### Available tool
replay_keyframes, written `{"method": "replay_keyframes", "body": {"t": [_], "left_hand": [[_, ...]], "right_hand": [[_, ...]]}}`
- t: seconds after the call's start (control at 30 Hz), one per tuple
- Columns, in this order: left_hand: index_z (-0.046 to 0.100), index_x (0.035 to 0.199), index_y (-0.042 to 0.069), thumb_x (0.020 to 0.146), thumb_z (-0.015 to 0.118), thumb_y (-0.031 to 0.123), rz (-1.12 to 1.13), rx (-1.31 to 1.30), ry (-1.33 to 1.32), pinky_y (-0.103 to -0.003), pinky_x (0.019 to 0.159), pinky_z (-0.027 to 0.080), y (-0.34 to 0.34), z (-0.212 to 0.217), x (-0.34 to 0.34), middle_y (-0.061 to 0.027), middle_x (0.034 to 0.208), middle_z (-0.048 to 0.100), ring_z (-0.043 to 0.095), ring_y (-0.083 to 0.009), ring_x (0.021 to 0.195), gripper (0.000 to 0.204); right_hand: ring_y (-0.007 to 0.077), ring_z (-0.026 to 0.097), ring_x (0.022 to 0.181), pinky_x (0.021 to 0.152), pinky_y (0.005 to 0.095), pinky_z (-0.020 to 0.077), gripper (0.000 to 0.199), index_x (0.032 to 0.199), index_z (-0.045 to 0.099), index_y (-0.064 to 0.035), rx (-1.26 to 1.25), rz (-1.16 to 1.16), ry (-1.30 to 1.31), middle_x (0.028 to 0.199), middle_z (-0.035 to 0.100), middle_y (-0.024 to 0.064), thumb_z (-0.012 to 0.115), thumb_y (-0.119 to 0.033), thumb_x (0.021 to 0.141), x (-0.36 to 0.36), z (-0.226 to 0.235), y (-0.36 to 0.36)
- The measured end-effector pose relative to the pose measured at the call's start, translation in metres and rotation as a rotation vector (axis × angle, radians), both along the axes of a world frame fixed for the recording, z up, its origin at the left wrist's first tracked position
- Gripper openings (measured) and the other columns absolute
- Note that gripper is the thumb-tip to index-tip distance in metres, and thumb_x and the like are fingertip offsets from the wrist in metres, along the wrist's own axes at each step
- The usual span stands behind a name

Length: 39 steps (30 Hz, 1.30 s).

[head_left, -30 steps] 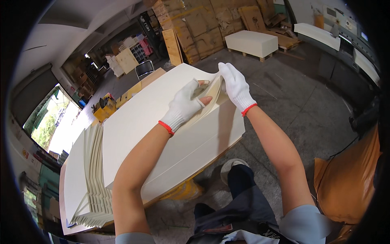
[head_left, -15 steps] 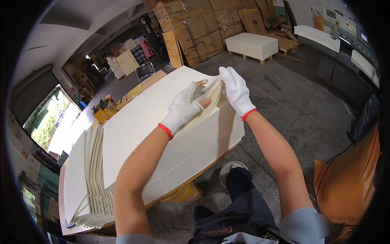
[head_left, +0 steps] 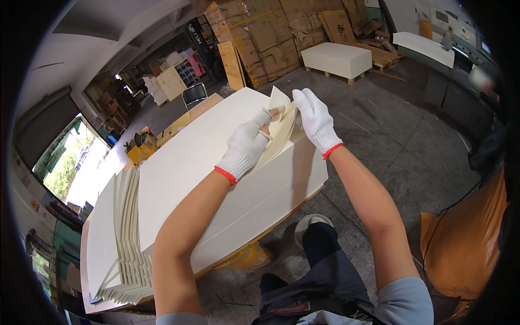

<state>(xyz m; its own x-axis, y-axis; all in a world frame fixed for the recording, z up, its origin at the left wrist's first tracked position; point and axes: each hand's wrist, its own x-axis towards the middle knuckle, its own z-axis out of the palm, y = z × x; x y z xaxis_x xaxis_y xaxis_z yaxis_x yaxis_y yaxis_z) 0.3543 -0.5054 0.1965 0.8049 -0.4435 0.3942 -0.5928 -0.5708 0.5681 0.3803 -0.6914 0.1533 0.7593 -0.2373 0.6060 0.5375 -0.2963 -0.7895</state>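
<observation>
A tall stack of large white paper sheets [head_left: 200,141] lies before me, its near right corner lifted and fanned into bent layers. My left hand [head_left: 246,141], in a white knit glove with bare thumb and fingertip, is closed on the top sheets near that corner. One sheet corner [head_left: 278,97] now sticks up beyond its fingertips. My right hand [head_left: 315,120], also gloved, has its fingers pressed together against the outer edge of the lifted paper sheets [head_left: 286,125]; its thumb is hidden behind them. Several staggered bundles of white sheets [head_left: 127,222] lie left of the stack.
Beneath the stack runs a wooden board [head_left: 311,196]. A yellow box of tools [head_left: 142,147] and a chair [head_left: 194,95] stand beyond. Farther off are a palletised white stack [head_left: 337,60], piled cartons [head_left: 260,40] and a machine [head_left: 460,59]. An orange sack [head_left: 460,238] sits at right.
My left hand has closed its fingers and drawn up a sheet corner, which now stands above the others. My right hand has stayed at the edge.
</observation>
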Motion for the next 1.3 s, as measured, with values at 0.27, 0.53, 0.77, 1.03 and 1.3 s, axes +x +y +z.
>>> {"method": "replay_keyframes", "body": {"t": [0.27,0.53,0.77,1.03,1.3], "left_hand": [[0.06,0.125,0.009,0.091,0.072,0.023,0.112,0.08,0.115,-0.027,0.077,0.048,-0.002,0.005,-0.007,-0.0069,0.104,0.068,0.059,-0.0105,0.085,0.039],[0.058,0.133,0.013,0.096,0.063,0.022,0.034,0.023,0.05,-0.028,0.086,0.048,0.002,-0.003,0.003,-0.01,0.106,0.069,0.062,-0.0163,0.094,0.039],[0.061,0.13,0.015,0.098,0.056,0.02,0.094,0.132,0.043,-0.029,0.088,0.048,-0.003,0.011,-0.011,-0.0116,0.106,0.069,0.065,-0.0211,0.098,0.032],[0.062,0.128,0.016,0.088,0.073,0.03,0.09,0.073,0.095,-0.03,0.086,0.048,-0.003,0.009,-0.014,-0.0102,0.104,0.068,0.063,-0.0179,0.094,0.043],[0.061,0.131,0.016,0.093,0.067,0.028,0.11,0.123,0.078,-0.03,0.088,0.047,-0.006,0.013,-0.018,-0.0108,0.109,0.067,0.063,-0.0188,0.098,0.04]], "right_hand": [[0.0446,0.054,0.087,0.077,0.0445,0.0437,0.046,0.094,0.052,-0.0042,-0.005,0.009,0.042,0.086,0.057,0.0218,0.043,-0.049,0.1,-0.004,0.002,-0.002],[0.0427,0.055,0.089,0.079,0.043,0.0439,0.05,0.093,0.052,-0.0037,0.036,0.049,0.122,0.087,0.058,0.0205,0.042,-0.053,0.099,-0.004,0.004,-0.003],[0.0402,0.058,0.089,0.079,0.042,0.0444,0.054,0.094,0.054,-0.0039,0.026,0.05,0.155,0.088,0.06,0.0193,0.042,-0.057,0.097,-0.004,0.004,-0.002],[0.0417,0.057,0.087,0.079,0.0435,0.0442,0.052,0.093,0.053,-0.0042,0.034,0.023,0.158,0.086,0.06,0.0197,0.042,-0.055,0.098,-0.005,0.004,-0.001],[0.0397,0.057,0.083,0.076,0.0422,0.0444,0.051,0.092,0.053,-0.0037,0.036,0.008,0.099,0.082,0.059,0.0182,0.044,-0.053,0.098,-0.002,0.001,-0.004]]}}
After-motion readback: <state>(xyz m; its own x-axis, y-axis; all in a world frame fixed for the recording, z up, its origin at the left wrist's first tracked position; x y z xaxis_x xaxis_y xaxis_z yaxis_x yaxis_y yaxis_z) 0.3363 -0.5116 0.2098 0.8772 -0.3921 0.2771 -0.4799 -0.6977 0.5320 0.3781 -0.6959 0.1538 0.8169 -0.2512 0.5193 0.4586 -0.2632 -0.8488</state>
